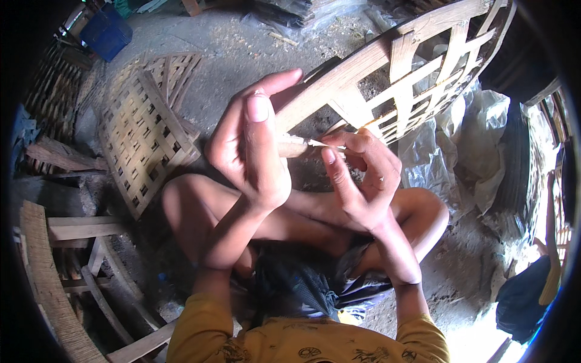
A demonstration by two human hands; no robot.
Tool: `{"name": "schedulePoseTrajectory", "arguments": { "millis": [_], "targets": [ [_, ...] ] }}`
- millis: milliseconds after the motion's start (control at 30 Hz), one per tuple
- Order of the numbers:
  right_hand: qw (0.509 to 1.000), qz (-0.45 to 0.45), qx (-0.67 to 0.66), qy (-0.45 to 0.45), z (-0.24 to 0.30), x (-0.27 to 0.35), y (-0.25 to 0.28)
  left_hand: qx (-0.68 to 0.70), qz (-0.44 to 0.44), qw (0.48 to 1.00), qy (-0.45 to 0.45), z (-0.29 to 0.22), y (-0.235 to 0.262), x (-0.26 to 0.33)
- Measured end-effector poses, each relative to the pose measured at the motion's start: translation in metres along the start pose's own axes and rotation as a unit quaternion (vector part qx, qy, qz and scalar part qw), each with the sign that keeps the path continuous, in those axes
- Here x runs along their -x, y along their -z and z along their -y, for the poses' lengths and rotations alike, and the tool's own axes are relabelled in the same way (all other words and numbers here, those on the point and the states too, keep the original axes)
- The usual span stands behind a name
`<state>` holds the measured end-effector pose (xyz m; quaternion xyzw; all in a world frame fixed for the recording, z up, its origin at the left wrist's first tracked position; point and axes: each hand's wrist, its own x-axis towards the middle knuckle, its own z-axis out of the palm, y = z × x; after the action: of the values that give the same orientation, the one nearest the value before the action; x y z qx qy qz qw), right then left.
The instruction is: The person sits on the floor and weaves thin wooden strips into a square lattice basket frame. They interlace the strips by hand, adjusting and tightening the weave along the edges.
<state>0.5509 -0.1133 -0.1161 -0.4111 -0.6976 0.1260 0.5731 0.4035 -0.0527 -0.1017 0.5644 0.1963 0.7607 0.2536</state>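
Observation:
A curved openwork frame of flat, pale bamboo or wood slats [357, 68] slants from my hands up to the top right. My left hand [251, 148] grips its near end, thumb raised along the front and the other fingers behind. Close beside it, my right hand [366, 172] pinches a thin pale strip [319, 144] between thumb and fingertips, at the frame's lower corner. Where the strip meets the frame is partly hidden by my fingers.
My crossed legs lie beneath the frame. Woven panels [136, 133] rest on the ground at the left, above a slatted wooden frame [37, 260]. A blue container [106, 31] stands far left. Crumpled clear plastic [433, 154] and a dark bundle [523, 299] are at the right.

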Motion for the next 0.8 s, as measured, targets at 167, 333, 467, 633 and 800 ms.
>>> {"name": "schedulePoseTrajectory", "arguments": {
  "millis": [167, 333, 467, 633, 800],
  "targets": [
    [0.991, 0.026, 0.075, 0.112, 0.006, -0.011, 0.006, 0.006, -0.003, 1.000, 0.011, -0.001, 0.000, 0.000],
    [0.996, 0.053, 0.028, 0.068, 0.002, -0.010, 0.006, 0.000, 0.005, 0.999, 0.032, -0.006, 0.001, 0.004],
    [0.994, 0.097, 0.040, 0.005, 0.014, -0.016, 0.012, -0.002, -0.014, 1.000, 0.008, 0.001, 0.001, 0.002],
    [0.983, 0.105, 0.151, 0.010, 0.020, -0.021, 0.021, -0.013, -0.025, 0.999, 0.033, 0.003, 0.004, 0.002],
    [0.977, 0.008, 0.198, 0.077, 0.003, -0.013, 0.021, -0.025, -0.044, 0.998, 0.031, 0.012, 0.006, -0.004]
  ]
}}
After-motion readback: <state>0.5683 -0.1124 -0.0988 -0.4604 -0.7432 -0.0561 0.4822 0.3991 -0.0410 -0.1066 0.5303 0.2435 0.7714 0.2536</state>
